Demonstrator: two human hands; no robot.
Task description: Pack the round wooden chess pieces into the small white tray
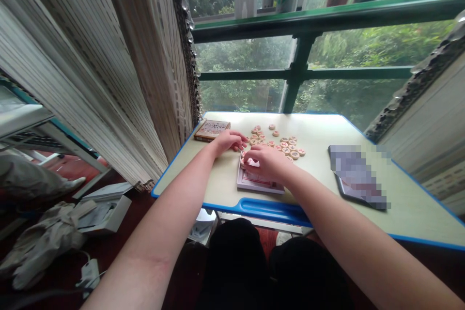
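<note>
Fingers (pixel 253 154) of the R hand (pixel 269 161) are bent toward the thumb over a disc (pixel 243 160) at the far L corner of the shallow open box (pixel 260 190); whether it's gripped or only touched can't be told. L hand (pixel 228 141) is held half open by the nearest loose discs (pixel 294 154), w/ nothing seen in it. Disc is best held by its rim, lowered flat & nudged snug to the corner, so no tilt is left; box could be steadied w/ the L hand if it slides. Discs are round, thick, pale, prob. wood, w/ rounded edges; red or dark characters are marked on top. Box is thin-walled, pale outside, w/ red print inside. Beyond, a flat printed box (pixel 211 130) is set at the table's L edge; tabletop (pixel 218 184) is smooth, cream, blue-edged. Dark-rimmed slab (pixel 358 179), screen blurred out, is laid at R.
</note>
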